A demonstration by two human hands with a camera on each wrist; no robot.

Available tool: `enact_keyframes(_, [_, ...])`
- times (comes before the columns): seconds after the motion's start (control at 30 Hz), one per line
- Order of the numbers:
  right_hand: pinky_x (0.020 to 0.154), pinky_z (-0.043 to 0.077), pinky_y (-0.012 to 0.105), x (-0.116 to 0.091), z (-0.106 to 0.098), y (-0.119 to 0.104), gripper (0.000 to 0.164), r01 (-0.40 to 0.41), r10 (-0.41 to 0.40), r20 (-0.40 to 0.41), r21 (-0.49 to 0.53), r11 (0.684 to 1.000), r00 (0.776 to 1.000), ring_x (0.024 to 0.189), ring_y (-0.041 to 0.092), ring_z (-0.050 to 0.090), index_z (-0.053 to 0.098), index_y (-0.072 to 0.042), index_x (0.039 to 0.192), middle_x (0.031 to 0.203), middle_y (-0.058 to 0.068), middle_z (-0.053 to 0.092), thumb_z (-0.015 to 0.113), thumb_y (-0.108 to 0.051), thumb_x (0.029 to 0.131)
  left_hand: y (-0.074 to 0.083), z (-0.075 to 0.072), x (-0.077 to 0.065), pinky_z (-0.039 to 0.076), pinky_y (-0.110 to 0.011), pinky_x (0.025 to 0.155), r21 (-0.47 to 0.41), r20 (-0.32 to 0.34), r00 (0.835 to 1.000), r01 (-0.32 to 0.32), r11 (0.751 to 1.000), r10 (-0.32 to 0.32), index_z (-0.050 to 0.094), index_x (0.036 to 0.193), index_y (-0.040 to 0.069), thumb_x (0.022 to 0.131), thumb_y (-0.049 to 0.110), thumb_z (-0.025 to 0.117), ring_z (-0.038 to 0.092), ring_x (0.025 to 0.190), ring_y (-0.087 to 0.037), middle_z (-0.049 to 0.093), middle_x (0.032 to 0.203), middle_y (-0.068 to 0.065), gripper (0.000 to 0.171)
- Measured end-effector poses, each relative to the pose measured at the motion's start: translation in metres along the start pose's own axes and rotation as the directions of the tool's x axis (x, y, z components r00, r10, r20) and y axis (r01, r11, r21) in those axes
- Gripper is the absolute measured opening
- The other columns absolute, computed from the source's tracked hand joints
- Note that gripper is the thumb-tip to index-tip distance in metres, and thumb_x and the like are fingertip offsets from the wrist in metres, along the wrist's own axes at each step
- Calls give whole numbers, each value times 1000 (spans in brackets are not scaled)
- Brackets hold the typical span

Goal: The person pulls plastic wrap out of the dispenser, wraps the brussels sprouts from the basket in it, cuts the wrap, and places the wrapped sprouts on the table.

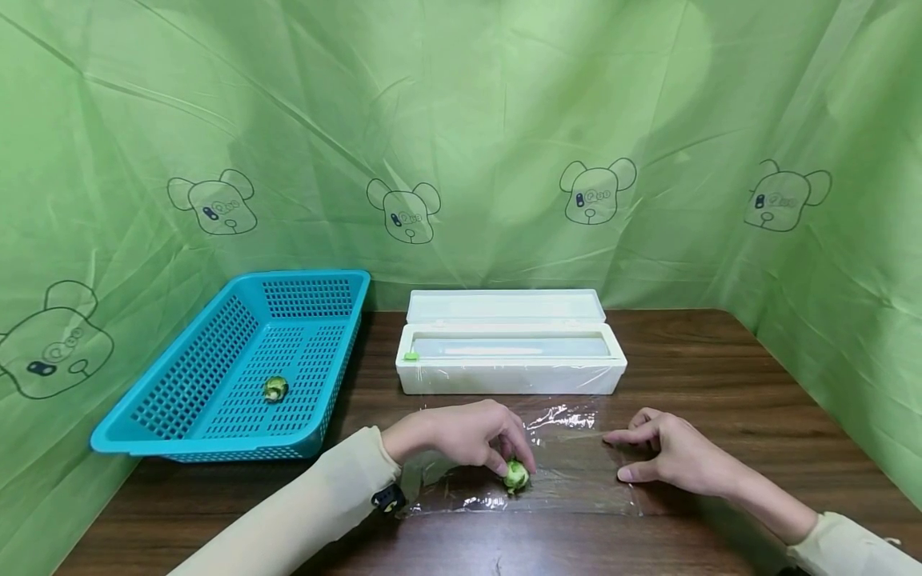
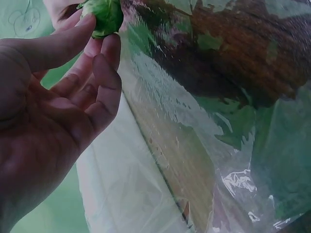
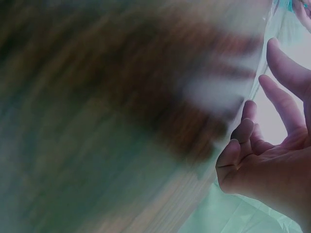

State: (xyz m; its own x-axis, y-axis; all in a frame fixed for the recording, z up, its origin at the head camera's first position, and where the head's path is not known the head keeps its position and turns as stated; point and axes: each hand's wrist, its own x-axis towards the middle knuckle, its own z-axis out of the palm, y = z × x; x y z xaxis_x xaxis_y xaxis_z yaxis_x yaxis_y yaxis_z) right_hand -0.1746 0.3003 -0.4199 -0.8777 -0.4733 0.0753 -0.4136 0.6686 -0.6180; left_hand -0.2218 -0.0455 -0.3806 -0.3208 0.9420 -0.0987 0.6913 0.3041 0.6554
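A small green Brussels sprout (image 1: 515, 476) is pinched between the thumb and fingers of my left hand (image 1: 481, 436), low over a sheet of clear cling film (image 1: 576, 480). The left wrist view shows the same sprout (image 2: 108, 18) at the fingertips. The film lies on the table and runs up to the front of a white cling film dispenser (image 1: 511, 379). My right hand (image 1: 673, 456) is by the film's right edge, thumb and index finger apart, holding nothing. Whether its fingertips touch the film I cannot tell.
A blue perforated basket (image 1: 337, 376) stands at the left, with another sprout (image 1: 275, 389) inside. The dispenser's lid (image 1: 507, 306) is raised, and a green slider (image 1: 411, 356) sits at its left end. Green curtains (image 1: 497, 104) enclose the dark wooden table (image 1: 691, 352).
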Motion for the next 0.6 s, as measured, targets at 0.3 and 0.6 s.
enact_keyframes(0.3, [71,40,27,1,-1,-1,51,8,-8,-7,-15,1000,1000,85,9,47,81,-13,122,97,-1,56,93,-36,79,0,0,0,54,-21,85,-50,0,1000,9,999,-9,79,118,5,88,-9,76,62,87,-1,72,116,5,33])
enact_keyframes(0.6, [72,41,27,1,1,-3,50,5,-5,6,-3,1000,1000,85,9,47,81,-13,121,97,-2,56,93,-36,79,-4,1,0,53,-19,78,-48,8,1000,16,999,-16,79,119,5,89,-6,76,61,81,-3,71,111,5,32])
